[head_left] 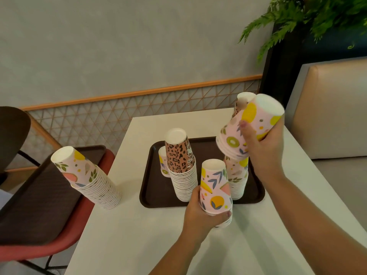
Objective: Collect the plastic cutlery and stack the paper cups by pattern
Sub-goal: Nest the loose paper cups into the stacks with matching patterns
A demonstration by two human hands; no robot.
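On the white table [139, 235] sits a brown tray [158, 195], near the far edge. All the cups are upside down.

I count six bunches of cups. Two are in the hands and four stand alone.

One tall leopard stack [179, 163] stands on the tray, near its middle. One small fruit cup [163, 161] peeks out just behind it, on the left side of the tray. One fruit stack [237, 177] stands at the right side of the tray. One long fruit stack [87, 177] leans near the left edge of the table, off the tray. One more leopard cup [241, 102] shows at the far right, mostly hidden behind the lifted cups, so I cannot tell what it stands on.

The left hand [200, 213] holds a short fruit bunch [215, 185] at the near edge of the tray. Its fingers wrap round the bottom rims and the thumb presses the front. The cups stick up above the hand.

The right hand [262, 145] holds another short fruit bunch [252, 126] up in the air, tipped, above the right fruit stack. The thumb lies across the front and the fingers curl round the back. The cups sit up and left of the palm.

A second brown tray [39, 205] rests on a red chair [59, 247] to the left of the table.
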